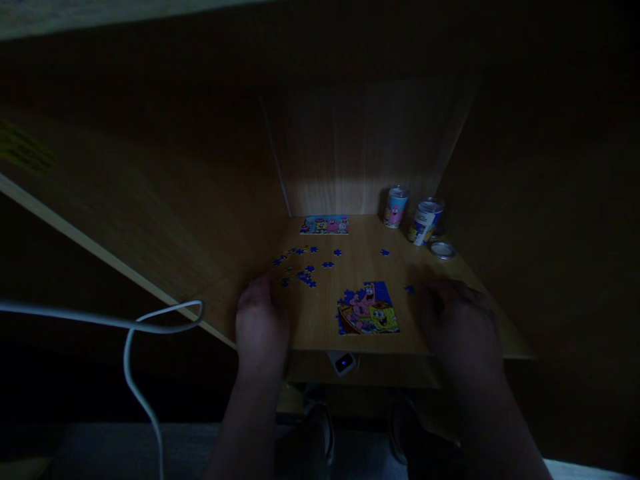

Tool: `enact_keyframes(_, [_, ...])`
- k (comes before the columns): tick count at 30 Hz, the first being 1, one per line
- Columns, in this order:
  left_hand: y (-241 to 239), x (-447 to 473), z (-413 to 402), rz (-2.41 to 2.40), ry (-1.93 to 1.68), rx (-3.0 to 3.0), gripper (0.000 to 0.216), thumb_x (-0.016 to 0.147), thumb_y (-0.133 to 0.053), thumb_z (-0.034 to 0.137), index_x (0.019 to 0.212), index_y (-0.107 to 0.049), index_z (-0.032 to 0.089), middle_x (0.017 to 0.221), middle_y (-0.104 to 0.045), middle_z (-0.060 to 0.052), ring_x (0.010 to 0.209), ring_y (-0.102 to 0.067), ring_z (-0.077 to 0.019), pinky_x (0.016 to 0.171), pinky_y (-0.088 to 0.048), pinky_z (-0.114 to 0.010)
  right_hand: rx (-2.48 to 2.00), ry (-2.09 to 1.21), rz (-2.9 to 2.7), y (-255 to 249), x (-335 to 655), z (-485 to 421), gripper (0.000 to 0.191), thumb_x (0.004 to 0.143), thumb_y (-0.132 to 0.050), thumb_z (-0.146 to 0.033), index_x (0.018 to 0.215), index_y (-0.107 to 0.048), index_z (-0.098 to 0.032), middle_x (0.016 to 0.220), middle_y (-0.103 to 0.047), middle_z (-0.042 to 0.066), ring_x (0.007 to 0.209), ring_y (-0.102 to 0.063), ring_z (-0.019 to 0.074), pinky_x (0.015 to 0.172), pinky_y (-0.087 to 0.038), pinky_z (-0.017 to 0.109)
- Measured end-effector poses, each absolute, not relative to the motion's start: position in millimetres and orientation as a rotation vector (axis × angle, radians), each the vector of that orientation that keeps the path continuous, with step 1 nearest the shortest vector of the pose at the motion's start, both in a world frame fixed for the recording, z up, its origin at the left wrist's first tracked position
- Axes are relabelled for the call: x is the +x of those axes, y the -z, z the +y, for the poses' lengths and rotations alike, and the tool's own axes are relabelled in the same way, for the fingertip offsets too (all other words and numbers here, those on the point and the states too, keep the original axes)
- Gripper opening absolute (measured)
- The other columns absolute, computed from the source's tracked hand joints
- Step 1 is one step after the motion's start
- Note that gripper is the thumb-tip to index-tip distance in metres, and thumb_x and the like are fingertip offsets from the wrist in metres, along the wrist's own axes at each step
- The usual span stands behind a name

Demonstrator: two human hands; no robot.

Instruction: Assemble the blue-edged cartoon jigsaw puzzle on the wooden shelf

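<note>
Wooden desk [360,265], flat cartoon puzzle [369,309] between left hand [261,320] and right hand [460,321], neither grip discernible

wooden desk [320,320] with puzzle [369,309], loose pieces [299,263], two cans [411,213]

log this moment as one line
left hand at desk edge by loose pieces | right hand on desk right of puzzle | back: picture card, lid | light dim

left hand [261,319]: held palm down at near left, fingers curled, grip not discernible | right hand [461,321]: laid flat, palm down, at near right | forearms: bare, extended forward, well apart
</note>
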State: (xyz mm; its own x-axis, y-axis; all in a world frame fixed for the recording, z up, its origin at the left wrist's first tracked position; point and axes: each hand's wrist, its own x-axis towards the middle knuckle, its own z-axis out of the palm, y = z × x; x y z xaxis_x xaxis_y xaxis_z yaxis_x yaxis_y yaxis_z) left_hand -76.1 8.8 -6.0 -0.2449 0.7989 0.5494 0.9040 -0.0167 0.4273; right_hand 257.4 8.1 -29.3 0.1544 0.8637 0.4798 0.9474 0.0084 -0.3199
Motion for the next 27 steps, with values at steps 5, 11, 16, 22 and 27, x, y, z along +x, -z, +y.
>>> enact_keyframes(5, [8.8,-79.4,10.6,-2.049,1.069,-1.881,0.063,0.077,-0.055,-0.005,0.132,-0.072,0.019,0.122,-0.079,-0.014,0.118,-0.076,-0.0377,0.106,-0.064,-0.058,-1.858,0.202,-1.718,27.8,255.4,7.4,0.035,0.108,-0.05,-0.036,0.114,-0.079,-0.017,0.122,-0.08,0.018,0.112,-0.07,0.0384,0.098,-0.055,0.055])
enact_keyframes(11, [6.8,-78.8,13.0,-2.12,0.987,-1.916,0.061,0.078,-0.051,-0.008,0.129,-0.076,0.015,0.121,-0.079,-0.014,0.115,-0.076,-0.0326,0.105,-0.064,-0.048,-1.92,0.224,-1.728,25.3,253.4,6.6,0.034,0.106,-0.051,-0.035,0.114,-0.079,-0.017,0.122,-0.08,0.017,0.112,-0.07,0.0353,0.097,-0.054,0.049])
enact_keyframes(16, [5.7,-78.0,14.1,-2.094,0.96,-1.976,0.061,0.076,-0.051,-0.009,0.123,-0.08,0.016,0.119,-0.08,-0.012,0.114,-0.074,-0.0328,0.104,-0.064,-0.048,-1.956,0.217,-1.724,24.4,252.7,6.2,0.032,0.106,-0.053,-0.035,0.112,-0.079,-0.018,0.121,-0.08,0.015,0.11,-0.07,0.0344,0.094,-0.053,0.047])
enact_keyframes(22, [4.8,-78.6,13.6,-2.06,0.949,-2.017,0.058,0.076,-0.051,-0.01,0.118,-0.081,0.017,0.12,-0.08,-0.013,0.111,-0.073,-0.0332,0.101,-0.064,-0.049,-1.944,0.214,-1.727,22.4,251.9,5.7,0.032,0.106,-0.052,-0.036,0.112,-0.079,-0.019,0.12,-0.08,0.014,0.109,-0.069,0.0345,0.093,-0.052,0.047])
enact_keyframes(27, [2.9,-78.0,14.6,-2.06,0.943,-2.025,0.057,0.075,-0.051,-0.01,0.117,-0.08,0.016,0.117,-0.079,-0.013,0.112,-0.072,-0.0337,0.102,-0.063,-0.05,-1.94,0.211,-1.722,25.3,253.0,7.1,0.032,0.106,-0.053,-0.036,0.112,-0.079,-0.02,0.123,-0.08,0.014,0.11,-0.069,0.0345,0.095,-0.052,0.047])
